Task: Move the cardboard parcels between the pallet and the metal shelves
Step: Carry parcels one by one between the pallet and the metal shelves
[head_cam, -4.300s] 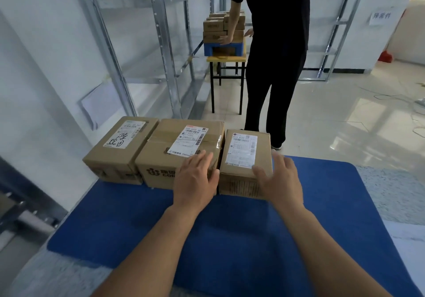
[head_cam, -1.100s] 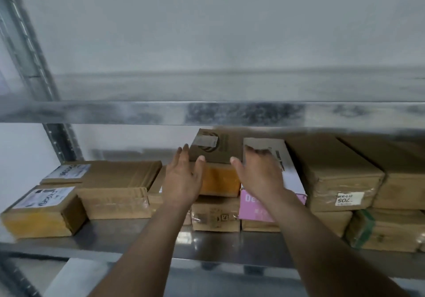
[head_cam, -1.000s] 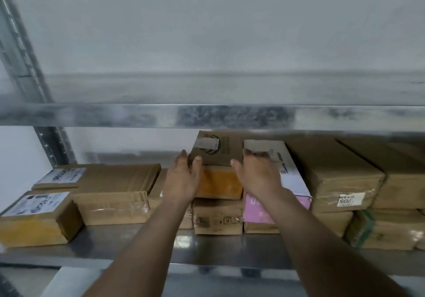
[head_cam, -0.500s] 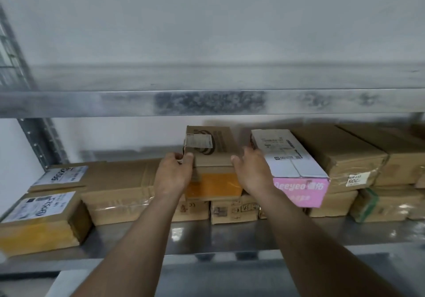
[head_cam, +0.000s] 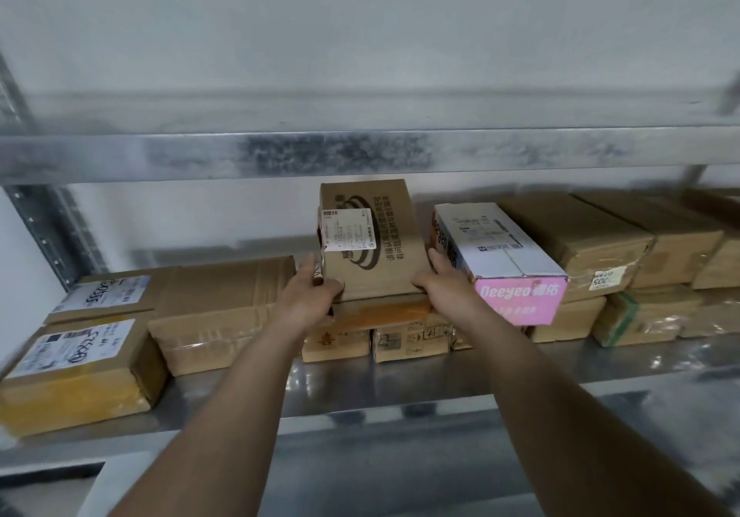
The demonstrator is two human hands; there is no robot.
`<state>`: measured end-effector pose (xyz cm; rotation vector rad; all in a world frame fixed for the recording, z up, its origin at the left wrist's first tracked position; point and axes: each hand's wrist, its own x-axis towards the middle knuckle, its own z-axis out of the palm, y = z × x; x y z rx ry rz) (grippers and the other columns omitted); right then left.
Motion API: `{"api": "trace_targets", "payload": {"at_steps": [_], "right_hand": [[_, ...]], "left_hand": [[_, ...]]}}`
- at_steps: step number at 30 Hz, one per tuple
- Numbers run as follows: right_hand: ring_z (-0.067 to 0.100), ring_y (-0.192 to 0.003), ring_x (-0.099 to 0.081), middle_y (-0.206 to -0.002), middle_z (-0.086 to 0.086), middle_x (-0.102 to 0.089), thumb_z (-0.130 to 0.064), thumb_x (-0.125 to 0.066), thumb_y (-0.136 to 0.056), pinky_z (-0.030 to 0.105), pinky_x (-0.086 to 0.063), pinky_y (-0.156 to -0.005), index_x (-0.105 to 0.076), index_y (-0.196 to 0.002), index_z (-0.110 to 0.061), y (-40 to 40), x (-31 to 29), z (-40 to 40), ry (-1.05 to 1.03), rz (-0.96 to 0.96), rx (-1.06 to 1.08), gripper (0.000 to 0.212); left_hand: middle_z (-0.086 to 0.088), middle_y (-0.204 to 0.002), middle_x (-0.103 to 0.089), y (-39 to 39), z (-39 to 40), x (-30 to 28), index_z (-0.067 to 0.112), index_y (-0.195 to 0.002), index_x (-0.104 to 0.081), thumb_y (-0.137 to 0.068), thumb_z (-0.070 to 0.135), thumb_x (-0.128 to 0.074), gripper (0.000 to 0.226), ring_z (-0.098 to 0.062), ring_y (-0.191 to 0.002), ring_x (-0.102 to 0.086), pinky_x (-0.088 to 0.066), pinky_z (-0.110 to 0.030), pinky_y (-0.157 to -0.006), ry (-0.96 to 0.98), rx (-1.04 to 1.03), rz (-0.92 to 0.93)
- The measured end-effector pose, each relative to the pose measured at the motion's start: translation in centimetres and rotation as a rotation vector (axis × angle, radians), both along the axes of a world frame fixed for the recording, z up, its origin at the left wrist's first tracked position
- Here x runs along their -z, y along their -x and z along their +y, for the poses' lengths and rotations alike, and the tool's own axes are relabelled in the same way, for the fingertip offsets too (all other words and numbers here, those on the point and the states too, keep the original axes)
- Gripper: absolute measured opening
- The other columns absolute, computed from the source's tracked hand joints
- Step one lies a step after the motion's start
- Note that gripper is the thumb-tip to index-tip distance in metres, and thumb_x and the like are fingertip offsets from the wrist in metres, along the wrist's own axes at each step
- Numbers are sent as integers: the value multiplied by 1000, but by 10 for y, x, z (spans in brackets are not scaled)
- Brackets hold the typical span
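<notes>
You've got the brown parcel (head_cam: 370,244) gripped at its near corners, left hand (head_cam: 310,298) and right hand (head_cam: 440,288) curled round it, atop the stacked boxes on the metal shelf (head_cam: 400,384). Next, judge: lift it clear or seat it squarely beside the pink-ended box (head_cam: 496,260).

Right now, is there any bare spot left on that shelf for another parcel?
The metal shelf has a bare front strip before the parcels. Behind the flat brown parcel, against the wall, looks open. Right of the pink-ended box it is stacked double.
</notes>
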<state>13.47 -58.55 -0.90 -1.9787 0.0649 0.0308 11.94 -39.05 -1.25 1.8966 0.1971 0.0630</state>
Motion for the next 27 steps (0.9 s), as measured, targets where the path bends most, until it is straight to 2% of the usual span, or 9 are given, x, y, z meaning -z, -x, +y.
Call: {"api": "trace_targets", "payload": {"at_steps": [4,8,11,15,18,20,23,25,27], "right_hand": [[14,-97,-54,-111,-12,-56,-13,-47,-87,31,-47,-76,-38,-137,-31,11,2,1,-23,-23,-76,54],[-2,-98,-48,-105,-28,-51,-13,-54,-86,20,-40,-77,-44,-120,-44,27,9,-1,-51,-78,-136,47],[-7,-101,-41,-109,-41,-37,-16,-56,-86,20,-35,-89,-33,-139,-41,42,16,-1,-28,-108,-159,63],[-11,-97,-43,-109,-41,-41,-18,-53,-89,19,-35,-85,-19,-145,-44,66,23,-7,-26,-134,-194,71],[3,-115,-46,-127,-23,-48,-15,-52,-90,28,-36,-100,-14,-148,-43,87,26,-15,-74,-151,-204,75],[5,-119,-45,-135,-17,-47,-15,-51,-92,30,-36,-105,-13,-148,-43,103,26,-21,-80,-171,-209,74],[1,-118,-46,-135,-18,-47,-16,-52,-92,28,-39,-102,-13,-147,-45,127,26,-34,-104,-223,-207,73],[1,-120,-45,-136,-20,-46,-18,-54,-92,28,-38,-102,-11,-147,-47,142,25,-44,-116,-254,-191,75],[0,-121,-44,-136,-22,-44,-20,-54,-92,29,-38,-103,-10,-146,-50,156,23,-57,-124,-282,-177,76]], "left_hand": [[5,-119,-59,13,-1,6,46,-142,-27,-90,14,-56,68,-20,-105,-58,-47,-44,-96,86,82,-24],[13,-116,-56,37,-3,13,47,-140,-30,-86,4,-59,75,-12,-107,-54,-48,-36,-91,139,112,-87],[17,-116,-55,55,-3,21,49,-140,-28,-86,5,-60,77,-12,-111,-52,-44,-36,-96,154,78,-120],[16,-123,-54,82,-9,28,47,-142,-29,-86,-2,-57,79,-9,-116,-51,-44,-29,-94,212,57,-180],[19,-126,-54,106,-19,33,47,-142,-27,-86,-3,-56,81,-2,-114,-52,-46,-27,-96,211,46,-237],[24,-121,-57,123,-27,37,49,-142,-27,-86,-2,-57,81,2,-108,-55,-48,-18,-88,200,31,-288],[38,-111,-56,146,-42,34,62,-130,-29,-87,9,-60,75,11,-101,-54,-47,-6,-72,160,23,-367],[43,-110,-53,160,-53,29,67,-125,-28,-87,15,-62,73,18,-101,-50,-45,-4,-69,160,8,-398],[40,-116,-51,171,-65,26,67,-125,-29,-86,17,-64,73,22,-101,-47,-43,-1,-68,172,-1,-426]]}}
